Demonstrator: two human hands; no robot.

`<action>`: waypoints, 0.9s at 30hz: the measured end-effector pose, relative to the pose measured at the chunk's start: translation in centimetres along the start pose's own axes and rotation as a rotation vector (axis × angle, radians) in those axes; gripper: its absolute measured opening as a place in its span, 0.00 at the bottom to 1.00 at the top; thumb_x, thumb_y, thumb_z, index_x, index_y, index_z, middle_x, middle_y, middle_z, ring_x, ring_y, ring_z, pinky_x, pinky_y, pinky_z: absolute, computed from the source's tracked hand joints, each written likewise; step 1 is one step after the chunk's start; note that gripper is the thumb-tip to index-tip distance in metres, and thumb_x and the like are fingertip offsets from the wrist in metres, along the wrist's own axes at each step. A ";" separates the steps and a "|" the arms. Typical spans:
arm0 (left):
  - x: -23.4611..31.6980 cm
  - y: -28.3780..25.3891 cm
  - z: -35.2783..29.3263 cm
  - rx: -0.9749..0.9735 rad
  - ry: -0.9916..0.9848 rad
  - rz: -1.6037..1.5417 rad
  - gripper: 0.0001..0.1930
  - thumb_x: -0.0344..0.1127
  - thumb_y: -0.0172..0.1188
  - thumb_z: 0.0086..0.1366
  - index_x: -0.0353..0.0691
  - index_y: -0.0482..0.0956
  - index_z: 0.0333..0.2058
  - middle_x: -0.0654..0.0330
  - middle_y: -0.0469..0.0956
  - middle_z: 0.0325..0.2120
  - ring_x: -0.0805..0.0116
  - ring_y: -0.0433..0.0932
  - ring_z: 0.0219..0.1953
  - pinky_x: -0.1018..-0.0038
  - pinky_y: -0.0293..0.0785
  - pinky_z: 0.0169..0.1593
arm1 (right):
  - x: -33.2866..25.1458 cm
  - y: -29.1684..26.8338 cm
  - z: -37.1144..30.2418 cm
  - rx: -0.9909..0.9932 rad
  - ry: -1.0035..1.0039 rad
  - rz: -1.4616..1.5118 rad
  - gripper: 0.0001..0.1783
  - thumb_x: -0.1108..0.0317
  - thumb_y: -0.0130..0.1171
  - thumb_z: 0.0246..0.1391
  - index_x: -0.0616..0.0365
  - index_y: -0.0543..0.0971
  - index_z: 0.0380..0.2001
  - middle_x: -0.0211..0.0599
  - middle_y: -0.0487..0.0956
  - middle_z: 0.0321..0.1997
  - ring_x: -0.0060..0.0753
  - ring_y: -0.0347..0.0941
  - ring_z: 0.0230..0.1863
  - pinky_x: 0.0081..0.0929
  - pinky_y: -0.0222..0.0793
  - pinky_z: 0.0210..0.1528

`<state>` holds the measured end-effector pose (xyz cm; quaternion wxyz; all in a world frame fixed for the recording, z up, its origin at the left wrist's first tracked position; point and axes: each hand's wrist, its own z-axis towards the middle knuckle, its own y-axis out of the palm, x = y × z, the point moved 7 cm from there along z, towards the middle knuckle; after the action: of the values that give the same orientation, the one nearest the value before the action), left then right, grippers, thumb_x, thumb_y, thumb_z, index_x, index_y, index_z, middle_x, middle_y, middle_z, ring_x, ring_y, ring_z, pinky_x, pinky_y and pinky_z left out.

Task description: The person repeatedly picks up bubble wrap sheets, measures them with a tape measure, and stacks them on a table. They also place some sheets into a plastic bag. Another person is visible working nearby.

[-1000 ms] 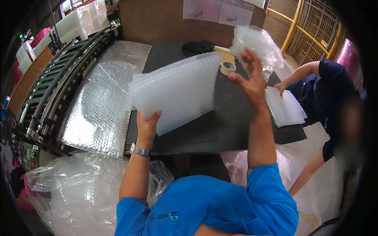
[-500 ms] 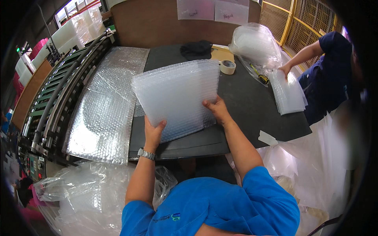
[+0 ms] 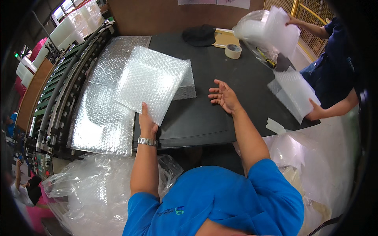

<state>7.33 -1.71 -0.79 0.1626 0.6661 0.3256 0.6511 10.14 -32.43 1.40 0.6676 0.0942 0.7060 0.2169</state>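
My left hand (image 3: 147, 122), with a metal watch on the wrist, grips the lower edge of a clear bubble wrap sheet (image 3: 151, 80), thumb on top. The sheet is tilted and reaches leftward over a larger bubble wrap sheet (image 3: 103, 114) lying beside the rollers. Partly hidden beneath it, another bubble wrap piece (image 3: 185, 91) rests on the dark table (image 3: 197, 122). To the right, my right hand (image 3: 224, 97) is raised above the table with its fingers apart and nothing in them. Whether the held sheet is one layer or several, I cannot tell.
A tape roll (image 3: 233, 51), a black cloth item (image 3: 199, 35) and a yellow tape measure (image 3: 266, 58) lie toward the back. At right a co-worker (image 3: 334, 59) handles bubble wrap pieces (image 3: 294, 91). A roller machine (image 3: 59, 92) stands left; plastic bags (image 3: 94, 192) bulge below.
My right hand has let go of the bubble wrap and moved clear of it. My left hand has swung the sheet leftward. The co-worker has lifted a piece toward the back.
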 end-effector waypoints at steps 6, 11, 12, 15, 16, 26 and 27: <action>-0.4 -0.6 0.2 -0.019 -0.060 -0.037 0.28 0.49 0.41 0.64 0.28 0.58 0.51 0.47 0.66 0.47 0.54 0.69 0.46 0.64 0.68 0.48 | 0.3 0.4 -0.1 -0.005 -0.009 -0.027 0.31 0.49 0.45 0.54 0.61 0.58 0.52 0.41 0.68 0.39 0.28 0.70 0.34 0.21 0.71 0.32; -0.2 -0.4 0.0 -0.037 -0.060 -0.012 0.29 0.50 0.42 0.63 0.29 0.57 0.51 0.47 0.66 0.48 0.54 0.68 0.47 0.64 0.67 0.49 | 0.5 0.0 0.3 -0.013 -0.015 -0.015 0.31 0.49 0.45 0.54 0.61 0.57 0.53 0.41 0.69 0.39 0.28 0.71 0.35 0.22 0.72 0.33; -0.2 -0.4 0.0 -0.050 -0.063 -0.010 0.29 0.50 0.42 0.63 0.29 0.57 0.51 0.47 0.66 0.48 0.55 0.68 0.47 0.64 0.67 0.49 | 0.5 0.1 0.3 -0.007 -0.014 -0.016 0.32 0.48 0.45 0.54 0.61 0.57 0.53 0.40 0.69 0.39 0.28 0.70 0.35 0.22 0.71 0.33; 0.0 -0.1 -0.3 -0.062 -0.040 -0.045 0.28 0.48 0.45 0.63 0.27 0.57 0.50 0.46 0.67 0.46 0.53 0.70 0.45 0.61 0.69 0.47 | 0.2 0.2 -0.1 0.007 -0.007 -0.019 0.34 0.46 0.46 0.53 0.60 0.58 0.53 0.40 0.68 0.41 0.29 0.69 0.39 0.24 0.68 0.36; 0.1 0.1 -0.4 -0.068 -0.035 -0.042 0.28 0.48 0.45 0.62 0.27 0.57 0.51 0.47 0.67 0.46 0.53 0.70 0.45 0.61 0.69 0.48 | -0.1 0.2 -0.4 0.010 -0.003 -0.020 0.35 0.44 0.47 0.52 0.60 0.57 0.54 0.40 0.68 0.42 0.31 0.68 0.41 0.26 0.67 0.39; -1.1 4.5 -4.9 -0.558 0.098 0.725 0.35 0.48 0.61 0.48 0.29 0.62 0.49 0.52 0.68 0.44 0.62 0.67 0.46 0.68 0.61 0.49 | -4.4 0.2 -7.3 0.036 -0.123 -0.165 0.53 0.57 0.71 0.30 0.61 0.51 0.57 0.47 0.61 0.55 0.39 0.56 0.57 0.32 0.52 0.57; -1.3 3.9 -4.8 -0.542 0.050 0.717 0.37 0.51 0.61 0.46 0.29 0.61 0.49 0.51 0.67 0.45 0.61 0.66 0.47 0.67 0.60 0.50 | -3.6 -0.2 -8.0 0.091 -0.115 -0.158 0.53 0.61 0.72 0.29 0.61 0.52 0.57 0.47 0.61 0.55 0.39 0.56 0.57 0.31 0.51 0.58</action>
<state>3.62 -6.43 1.16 0.0872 0.6543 -0.1042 0.7440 2.67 -35.58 4.67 0.7169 0.0807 0.6810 0.1254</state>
